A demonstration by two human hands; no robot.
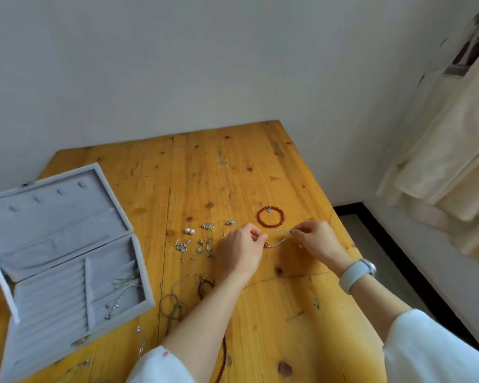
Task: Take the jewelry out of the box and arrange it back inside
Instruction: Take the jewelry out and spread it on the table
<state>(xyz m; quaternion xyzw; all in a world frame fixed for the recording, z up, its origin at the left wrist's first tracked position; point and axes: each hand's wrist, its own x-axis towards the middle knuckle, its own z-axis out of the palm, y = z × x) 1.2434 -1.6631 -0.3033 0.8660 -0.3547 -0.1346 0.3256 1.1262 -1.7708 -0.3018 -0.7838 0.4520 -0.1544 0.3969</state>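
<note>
A grey velvet jewelry box point(138, 277) lies open at the left of the wooden table, with a few silver chains point(122, 288) in its right compartments. Between my hands stretches a thin silver chain bracelet point(278, 239) with a small red bead. My left hand point(242, 252) pinches its left end and my right hand point(314, 240) pinches its right end, just above the tabletop. A red bead bracelet point(271, 216) lies just beyond them. Several earrings and small silver pieces point(202, 239) lie spread out left of my left hand.
Thin cords and a dark braided bracelet point(205, 286) lie near my left forearm, and more small pieces sit by the table's front edge. The table point(288, 313) ends at the right above a dark-edged floor. A cream curtain point(454, 161) hangs at the far right.
</note>
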